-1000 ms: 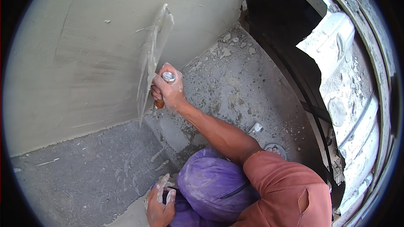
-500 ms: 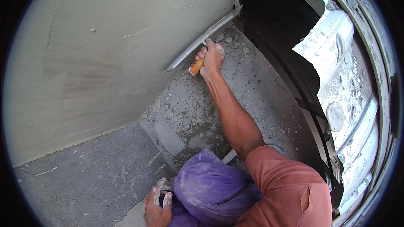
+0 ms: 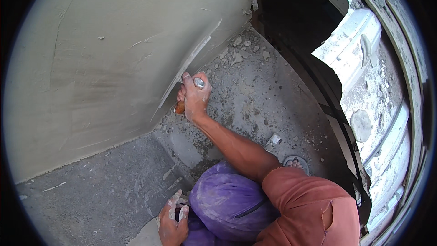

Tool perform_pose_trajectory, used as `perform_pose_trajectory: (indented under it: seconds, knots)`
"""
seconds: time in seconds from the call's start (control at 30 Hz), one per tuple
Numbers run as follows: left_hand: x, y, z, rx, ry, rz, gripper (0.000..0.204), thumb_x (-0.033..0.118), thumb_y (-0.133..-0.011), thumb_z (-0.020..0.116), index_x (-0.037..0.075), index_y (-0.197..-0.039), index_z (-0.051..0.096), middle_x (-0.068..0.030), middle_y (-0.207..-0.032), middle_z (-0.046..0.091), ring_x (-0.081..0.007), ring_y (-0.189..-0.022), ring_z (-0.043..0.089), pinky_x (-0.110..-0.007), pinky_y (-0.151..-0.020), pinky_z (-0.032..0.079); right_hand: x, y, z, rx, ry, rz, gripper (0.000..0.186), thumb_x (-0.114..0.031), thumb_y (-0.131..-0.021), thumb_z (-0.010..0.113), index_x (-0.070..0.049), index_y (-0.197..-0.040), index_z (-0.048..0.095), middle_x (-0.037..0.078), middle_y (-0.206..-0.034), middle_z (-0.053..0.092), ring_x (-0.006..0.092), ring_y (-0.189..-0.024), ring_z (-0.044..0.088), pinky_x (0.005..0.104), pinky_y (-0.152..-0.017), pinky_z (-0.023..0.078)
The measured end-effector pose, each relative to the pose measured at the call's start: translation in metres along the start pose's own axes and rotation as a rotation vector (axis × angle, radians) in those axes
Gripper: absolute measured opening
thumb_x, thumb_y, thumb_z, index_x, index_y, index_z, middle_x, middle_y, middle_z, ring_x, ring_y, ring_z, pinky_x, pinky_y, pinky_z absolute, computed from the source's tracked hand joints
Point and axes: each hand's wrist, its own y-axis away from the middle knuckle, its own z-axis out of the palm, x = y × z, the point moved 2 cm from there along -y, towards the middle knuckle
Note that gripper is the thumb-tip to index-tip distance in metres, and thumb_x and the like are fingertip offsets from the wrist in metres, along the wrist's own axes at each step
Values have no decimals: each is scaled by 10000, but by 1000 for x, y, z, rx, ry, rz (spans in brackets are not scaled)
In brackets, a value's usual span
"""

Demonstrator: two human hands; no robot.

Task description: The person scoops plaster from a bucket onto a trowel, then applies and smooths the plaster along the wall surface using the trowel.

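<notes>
My right hand (image 3: 195, 98) grips the orange handle of a plastering trowel (image 3: 189, 70). Its long thin blade lies edge-on against the smooth wet grey plaster wall (image 3: 100, 68), low down near where the wall meets the floor. My left hand (image 3: 173, 218), dusted with plaster, rests at the bottom of the picture beside my purple-trousered knee (image 3: 227, 205), fingers spread on a pale surface; whether it holds anything is not visible.
The rough concrete floor (image 3: 255, 95) is strewn with plaster crumbs. A dark opening (image 3: 291, 23) lies to the right of the wall. A plaster-spattered white frame (image 3: 355, 45) runs along the right side. A sandalled foot (image 3: 296, 161) shows by my elbow.
My right hand has drawn the trowel back down and left along the wall's base, from near the dark opening toward me. The left hand stays by the knee.
</notes>
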Motion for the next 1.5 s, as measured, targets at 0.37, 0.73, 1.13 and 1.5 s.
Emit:
perform_pose_trajectory:
  seconds: [0.37, 0.73, 1.13, 1.5]
  knots:
    - [-3, 5, 1, -32, 82, -48, 425, 101, -907, 625, 59, -1330, 637, -178, -1073, 708, -295, -980, 679, -383, -918, 496, -18, -55, -29, 151, -378, 197, 245, -176, -976, 597, -233, -978, 359, 2, -667, 412, 116, -509, 389, 319, -501, 390]
    - [2, -2, 0, -13, -22, 15, 425, 120, -912, 635, 59, -1332, 636, -183, -1089, 706, -301, -976, 674, -388, -921, 493, -29, -12, 14, -161, -231, 43, 285, -145, -968, 646, -164, -876, 377, 23, -588, 410, 132, -440, 394, 319, -419, 354]
    - [-18, -2, 1, -106, 171, 33, 444, 154, -932, 657, -33, -1332, 605, -242, -1195, 675, -362, -1103, 656, -418, -986, 477, -63, -94, -50, 45, -380, 116, 259, -144, -963, 602, -229, -979, 358, 14, -663, 422, 127, -490, 399, 326, -471, 394]
    - [10, -2, -8, -141, 65, -13, 412, 245, -1023, 546, 64, -1392, 569, -244, -1289, 632, -423, -1195, 589, -430, -1038, 438, -107, -50, 21, -183, -61, -50, 260, -161, -974, 628, -172, -880, 385, 21, -614, 429, 130, -459, 401, 321, -448, 393]
